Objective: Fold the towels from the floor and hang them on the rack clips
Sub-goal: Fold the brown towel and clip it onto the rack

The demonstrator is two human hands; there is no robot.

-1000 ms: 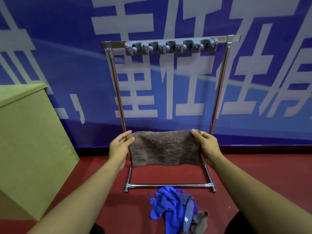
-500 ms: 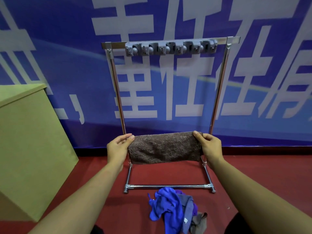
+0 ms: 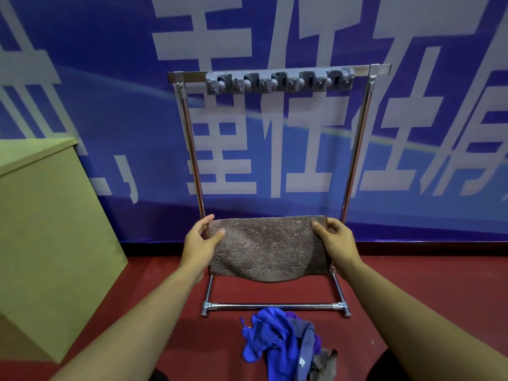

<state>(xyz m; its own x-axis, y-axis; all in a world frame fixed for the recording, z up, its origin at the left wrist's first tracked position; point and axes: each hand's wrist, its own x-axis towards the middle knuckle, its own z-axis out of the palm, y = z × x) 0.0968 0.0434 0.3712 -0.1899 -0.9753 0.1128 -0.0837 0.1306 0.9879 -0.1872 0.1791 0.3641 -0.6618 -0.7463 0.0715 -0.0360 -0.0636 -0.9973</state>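
Note:
A brown fluffy towel is stretched in the air between my hands, folded to a wide band with its lower edge sagging. My left hand pinches its left end, thumb on the front. My right hand pinches its right end the same way. Behind it stands a metal rack with a grey strip of several clips on its top bar; no towel hangs there. A heap of towels, blue, purple, grey and brown, lies on the red floor in front of the rack's base bar.
A tan box or cabinet stands at the left, close to my left arm. A blue banner with white characters covers the wall behind the rack. Red floor spreads to the right of the rack.
The towel was tipped into a narrow band half a second ago and now hangs taller again, its front face turned toward me. Both hands keep their hold and sit slightly lower.

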